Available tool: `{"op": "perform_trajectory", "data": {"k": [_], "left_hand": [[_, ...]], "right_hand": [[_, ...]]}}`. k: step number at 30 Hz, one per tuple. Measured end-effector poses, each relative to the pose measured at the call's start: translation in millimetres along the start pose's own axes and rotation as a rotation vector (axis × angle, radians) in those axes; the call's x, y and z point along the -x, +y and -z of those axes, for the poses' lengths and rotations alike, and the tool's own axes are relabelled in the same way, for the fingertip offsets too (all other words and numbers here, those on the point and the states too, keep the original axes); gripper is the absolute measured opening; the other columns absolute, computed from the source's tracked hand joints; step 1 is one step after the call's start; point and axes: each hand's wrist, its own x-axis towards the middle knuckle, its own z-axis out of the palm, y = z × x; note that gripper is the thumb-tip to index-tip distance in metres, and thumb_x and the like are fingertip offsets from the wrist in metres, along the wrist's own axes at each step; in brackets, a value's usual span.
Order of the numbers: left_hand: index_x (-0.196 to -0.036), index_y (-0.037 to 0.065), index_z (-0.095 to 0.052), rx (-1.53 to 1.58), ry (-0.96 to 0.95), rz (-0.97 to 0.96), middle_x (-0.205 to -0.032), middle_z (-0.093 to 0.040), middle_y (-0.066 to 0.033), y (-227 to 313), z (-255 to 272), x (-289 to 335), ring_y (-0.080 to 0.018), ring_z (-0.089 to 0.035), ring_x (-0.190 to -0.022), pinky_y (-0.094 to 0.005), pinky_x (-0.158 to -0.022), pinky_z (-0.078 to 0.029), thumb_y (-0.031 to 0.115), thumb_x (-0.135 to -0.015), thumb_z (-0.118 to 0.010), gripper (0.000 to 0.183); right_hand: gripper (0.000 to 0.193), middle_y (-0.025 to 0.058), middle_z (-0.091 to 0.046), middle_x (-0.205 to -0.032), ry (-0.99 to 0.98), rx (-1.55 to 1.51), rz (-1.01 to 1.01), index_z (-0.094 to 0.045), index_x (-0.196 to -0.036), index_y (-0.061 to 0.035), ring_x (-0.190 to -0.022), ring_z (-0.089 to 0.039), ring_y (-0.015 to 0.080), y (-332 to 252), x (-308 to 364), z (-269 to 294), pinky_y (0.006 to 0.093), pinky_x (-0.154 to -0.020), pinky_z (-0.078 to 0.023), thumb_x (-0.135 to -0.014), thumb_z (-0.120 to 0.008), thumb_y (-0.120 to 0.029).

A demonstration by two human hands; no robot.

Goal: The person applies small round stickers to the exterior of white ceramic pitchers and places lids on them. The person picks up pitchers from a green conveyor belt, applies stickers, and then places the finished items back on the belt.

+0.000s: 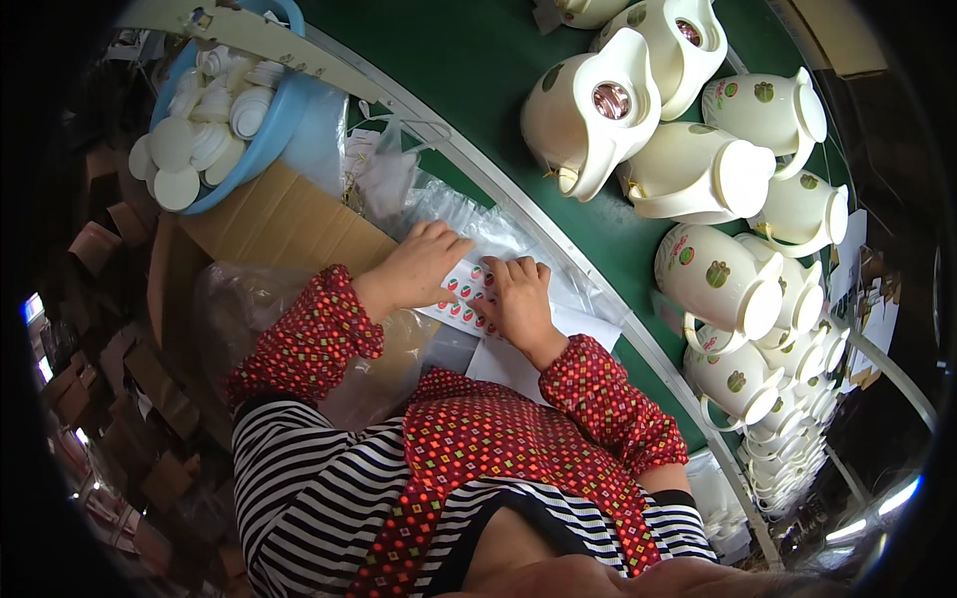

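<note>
A white sheet of round red-and-green stickers (pixel 461 282) lies in front of me, partly covered by my hands. My left hand (pixel 414 267) rests at its left side, thumb on the sheet and fingers spread from it. Over the sheet's right part is my right hand (pixel 522 307), its fingers bent down and its thumb apart from them. Stickers show between thumb and fingers, and neither hand visibly lifts anything. Plain white paper (pixel 508 371) lies below the sheet, and clear plastic (pixel 454 211) is beyond it.
To the right, a green conveyor belt (pixel 439 60) behind a metal rail (pixel 488 184) carries many cream pitchers (pixel 590 112), several lying on their sides. A blue basin (pixel 261 149) of white lids (pixel 171 145) stands at far left, near a cardboard box (pixel 279 221).
</note>
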Motion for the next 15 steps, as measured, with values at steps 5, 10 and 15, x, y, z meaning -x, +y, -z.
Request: {"op": "perform_trajectory", "data": {"k": [5,10,15], "left_hand": [[-0.119,0.009,-0.070,-0.048,0.070,-0.032,-0.107,-0.067,-0.0083,3,-17,14,-0.0298,-0.057,-0.113,-0.0461,-0.104,-0.040,0.024,-0.079,-0.083,0.044],[-0.103,0.007,-0.075,0.281,0.067,0.032,-0.098,-0.071,-0.0143,32,1,29,-0.0323,-0.065,-0.098,-0.0447,-0.090,-0.049,0.022,-0.091,-0.073,0.020],[-0.100,0.001,-0.073,0.509,0.064,0.113,-0.092,-0.072,-0.0145,82,37,59,-0.0242,-0.068,-0.086,-0.0383,-0.078,-0.053,0.019,-0.099,-0.067,0.020]], "right_hand": [[0.045,0.0048,-0.070,-0.092,-0.003,-0.051,0.017,-0.072,-0.117,-0.0113,-0.098,-0.062,0.0270,0,13,-11,0.0444,-0.097,-0.040,-0.076,-0.087,-0.022],[0.029,0.0042,-0.068,-0.087,0.183,-0.117,0.101,-0.073,-0.110,-0.0128,-0.092,-0.061,0.0258,-33,35,37,0.0458,-0.097,-0.039,-0.082,-0.082,-0.016],[0.029,-0.0001,-0.066,-0.090,0.367,0.029,0.318,-0.075,-0.107,-0.0143,-0.091,-0.060,0.0224,-67,62,78,0.0444,-0.097,-0.039,-0.078,-0.084,-0.014]]}}
